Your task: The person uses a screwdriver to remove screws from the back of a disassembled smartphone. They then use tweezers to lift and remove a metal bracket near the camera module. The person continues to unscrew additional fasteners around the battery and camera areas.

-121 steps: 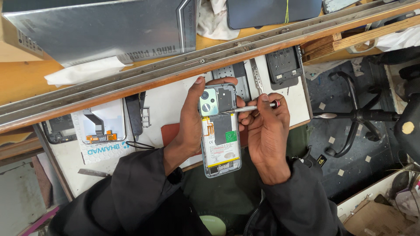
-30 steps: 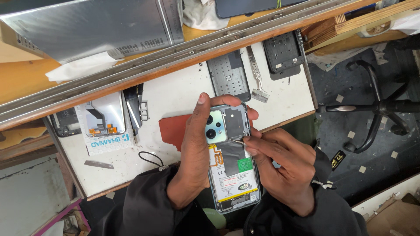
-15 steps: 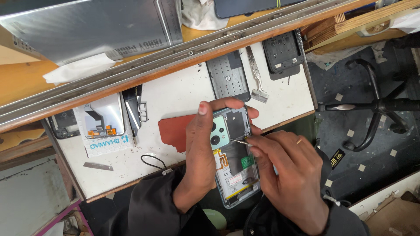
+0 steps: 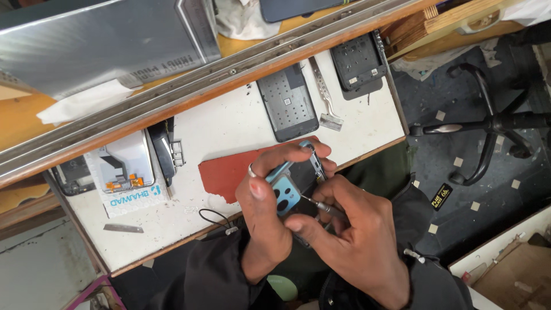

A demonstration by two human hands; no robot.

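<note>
A: 2 hands engaged on 1 workpiece. Status of each?

B: Left hand (image 4: 265, 206) is wrapped around an opened light-blue phone (image 4: 287, 186), gripping it above the near edge of the white workbench (image 4: 229, 123). Right hand (image 4: 356, 241) is pinched on a thin metal screwdriver (image 4: 321, 206), tip touching the phone beside the camera block.

A: Surrounding items?

B: Red mat (image 4: 221, 172) lies on the bench just left of the phone. Dark phone back panel (image 4: 287, 102) and metal tweezers (image 4: 324, 95) lie side by side further back. Second dark frame (image 4: 359, 64) sits to the right of the tweezers
</note>
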